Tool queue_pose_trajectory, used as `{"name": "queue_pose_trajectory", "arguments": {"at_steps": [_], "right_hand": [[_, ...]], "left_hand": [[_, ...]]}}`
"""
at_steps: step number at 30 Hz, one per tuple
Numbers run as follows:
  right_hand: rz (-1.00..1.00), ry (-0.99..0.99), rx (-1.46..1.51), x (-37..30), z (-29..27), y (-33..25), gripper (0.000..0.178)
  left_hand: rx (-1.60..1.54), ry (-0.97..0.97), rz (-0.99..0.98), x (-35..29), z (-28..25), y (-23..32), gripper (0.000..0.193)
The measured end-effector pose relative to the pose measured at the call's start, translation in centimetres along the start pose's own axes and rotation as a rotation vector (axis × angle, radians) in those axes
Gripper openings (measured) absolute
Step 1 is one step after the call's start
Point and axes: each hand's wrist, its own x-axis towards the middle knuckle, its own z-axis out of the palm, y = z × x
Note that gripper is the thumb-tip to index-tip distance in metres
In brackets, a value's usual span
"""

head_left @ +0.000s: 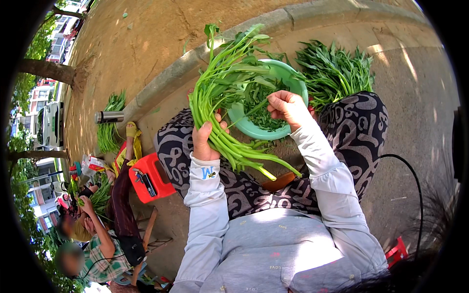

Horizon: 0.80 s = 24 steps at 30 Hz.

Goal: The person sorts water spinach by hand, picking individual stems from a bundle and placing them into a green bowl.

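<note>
My left hand [205,142] is closed round a thick bunch of water spinach [201,100], its leafy tops at the far end and its pale cut stem ends over my lap. Over a light green basin [299,87], my right hand [292,108] pinches thumb to fingers on a thin green leaf [258,106]. Loose green leaves [267,118] lie inside the basin. The bunch covers part of the basin's left side.
Another heap of greens [337,73] lies beyond my right knee. To the left are a red plastic jug [146,180], a steel flask [109,116] and more greens [107,136]. A seated person [105,244] handles greens at lower left. A curb [185,68] runs behind.
</note>
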Motion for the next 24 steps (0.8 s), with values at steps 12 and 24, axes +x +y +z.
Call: {"name": "queue_pose_trajectory", "arguments": {"at_steps": [12,24], "right_hand": [[-0.618,0.322,-0.739,2.1,-1.4,2.5,0.027],[-0.419,-0.278,-0.470,-0.1,2.5,2.6,0.045]], "left_hand": [[-0.004,-0.030,-0.033,0.1,0.7,0.0,0.047],[-0.008,-0.099,-0.076,-0.2,1.3,-0.1,0.046]]}}
